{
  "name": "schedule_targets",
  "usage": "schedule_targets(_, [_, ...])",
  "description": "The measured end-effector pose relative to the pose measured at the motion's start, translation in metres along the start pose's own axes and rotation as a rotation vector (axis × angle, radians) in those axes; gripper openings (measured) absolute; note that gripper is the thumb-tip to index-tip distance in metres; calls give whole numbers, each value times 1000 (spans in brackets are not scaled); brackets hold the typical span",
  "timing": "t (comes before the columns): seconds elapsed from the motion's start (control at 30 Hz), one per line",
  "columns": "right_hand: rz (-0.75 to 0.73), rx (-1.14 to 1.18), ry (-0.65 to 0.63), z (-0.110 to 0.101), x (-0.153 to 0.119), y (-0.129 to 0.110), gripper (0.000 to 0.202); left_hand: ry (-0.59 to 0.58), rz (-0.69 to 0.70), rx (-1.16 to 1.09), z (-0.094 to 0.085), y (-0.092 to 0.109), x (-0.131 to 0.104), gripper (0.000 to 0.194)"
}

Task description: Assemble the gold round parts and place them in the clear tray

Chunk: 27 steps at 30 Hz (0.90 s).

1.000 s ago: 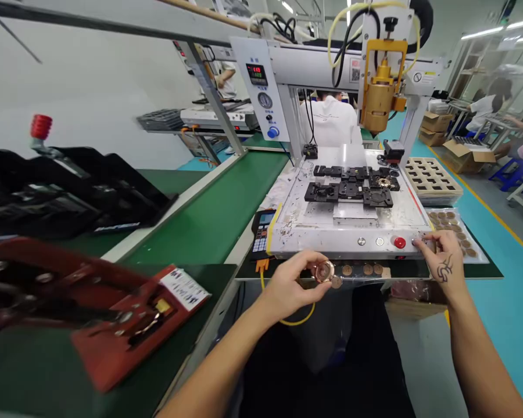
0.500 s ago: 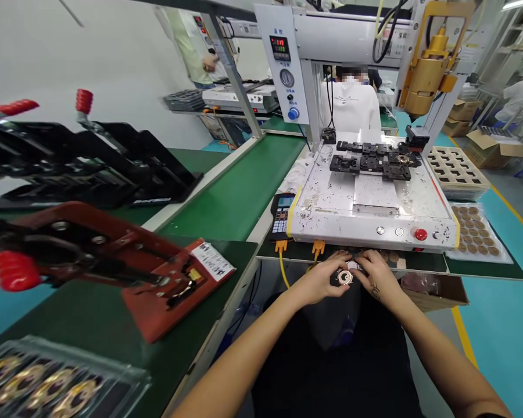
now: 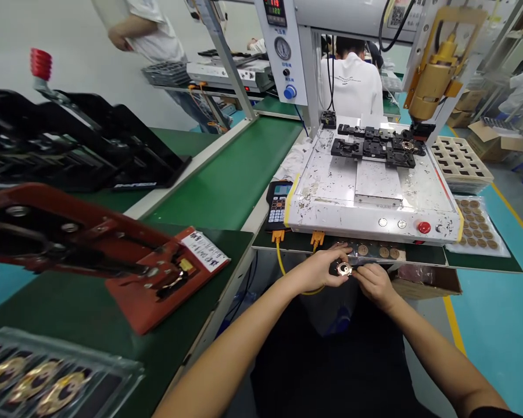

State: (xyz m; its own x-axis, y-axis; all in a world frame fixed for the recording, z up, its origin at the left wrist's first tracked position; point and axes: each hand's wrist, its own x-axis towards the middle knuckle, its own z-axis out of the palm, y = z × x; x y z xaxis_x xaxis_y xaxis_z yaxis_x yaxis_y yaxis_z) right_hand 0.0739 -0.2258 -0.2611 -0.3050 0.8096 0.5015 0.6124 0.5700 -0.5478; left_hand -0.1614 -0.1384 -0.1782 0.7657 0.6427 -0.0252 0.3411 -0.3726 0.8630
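Note:
In front of my lap, just below the bench edge, my left hand (image 3: 323, 269) grips a small rose-gold ring-shaped part (image 3: 344, 269), which looks like a watch case with a dark hole in its middle. Thumb and fingers hold it by its left side. My right hand (image 3: 376, 283) is closed at the part's right edge, fingertips pinched together. Whatever they pinch is too small to make out. Behind the hands, a clear strip with round brown discs (image 3: 363, 250) lies along the bench edge.
A white dispensing machine (image 3: 340, 216) with black fixtures (image 3: 375, 145) stands ahead. Left of it lies a keypad controller (image 3: 279, 206). A red lever press (image 3: 157, 290) and a tray of gold parts (image 3: 122, 371) occupy the left bench. More discs (image 3: 477, 223) lie right. A co-worker (image 3: 353, 81) sits beyond.
My right hand has drawn its fingers in closer together beside the part. The part now sits slightly turned in my left hand. The head view has shifted a little.

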Motion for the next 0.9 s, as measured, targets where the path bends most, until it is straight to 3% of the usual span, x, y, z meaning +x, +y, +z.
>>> schedule_targets(0.13, [200,101,131,-28,-10,-23,15,168,47,86,19,5,2,27])
schedule_targets(0.27, [475,213,220,-64,-2,-38,19,316,135,313,40,9,12,30])
schedule_targets(0.4, [746,502,226,-89,13,-49,39,346,110,450,47,16,18,31])
schedule_targets(0.53, [803,544,235,-96,23,-60,43,349,73,510,45,22,16,28])
schedule_targets(0.77, [900,671,252,-99,35,-67,45,493,118,303,44,40,1,32])
schedule_targets(0.83, [929,731,230,-102,36,-67,46,499,42,46,47,50,-8,29])
schedule_targets(0.9, [929,779,207,-103,34,-69,45,438,-90,-378,50,60,-17,33])
